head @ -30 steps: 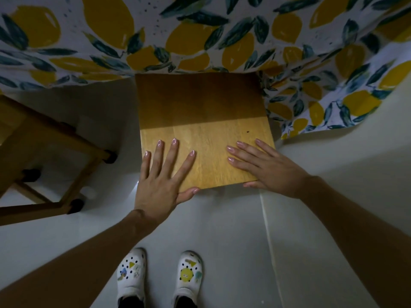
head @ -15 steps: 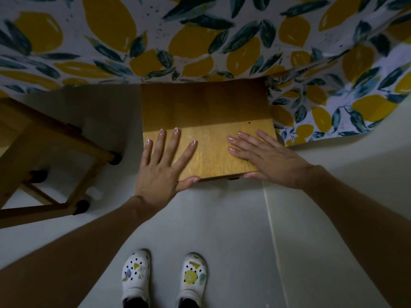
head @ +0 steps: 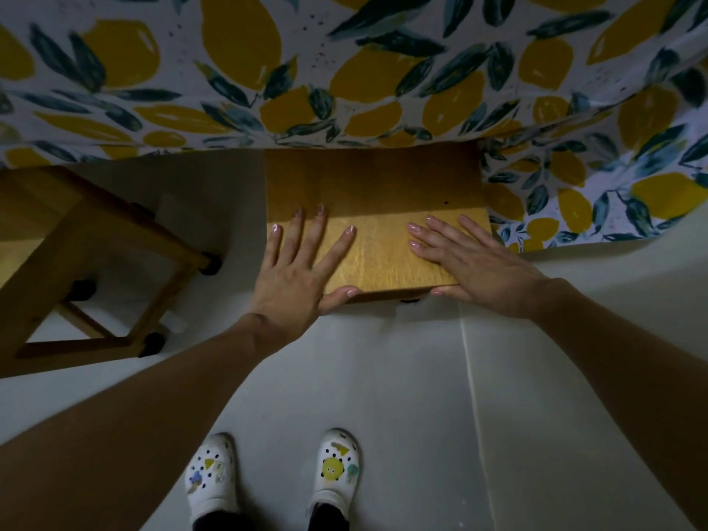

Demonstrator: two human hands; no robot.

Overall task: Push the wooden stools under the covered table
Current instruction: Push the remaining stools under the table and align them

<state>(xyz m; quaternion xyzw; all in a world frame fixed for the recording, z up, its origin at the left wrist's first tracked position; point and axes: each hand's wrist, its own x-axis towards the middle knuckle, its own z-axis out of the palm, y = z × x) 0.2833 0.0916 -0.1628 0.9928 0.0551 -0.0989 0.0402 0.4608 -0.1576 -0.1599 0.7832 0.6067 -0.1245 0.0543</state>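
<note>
A wooden stool [head: 383,239] with a square seat stands in front of me, its far half in shadow under the lemon-print tablecloth [head: 344,70] that covers the table. My left hand [head: 295,270] lies flat on the seat's near left part, fingers spread, thumb hooked on the near edge. My right hand [head: 471,258] lies flat on the near right corner, thumb against the near edge. A second wooden stool [head: 88,262] with black feet stands at the left, mostly outside the cloth.
The floor [head: 383,377] is pale grey with a thin seam running down at the right. My two white clogs [head: 276,480] stand at the bottom centre. The cloth hangs lower at the right [head: 613,185], beside the stool.
The stool has slid away from me, farther under the cloth, with both hands pressed flat on its seat. More of the seat lies in shadow now.
</note>
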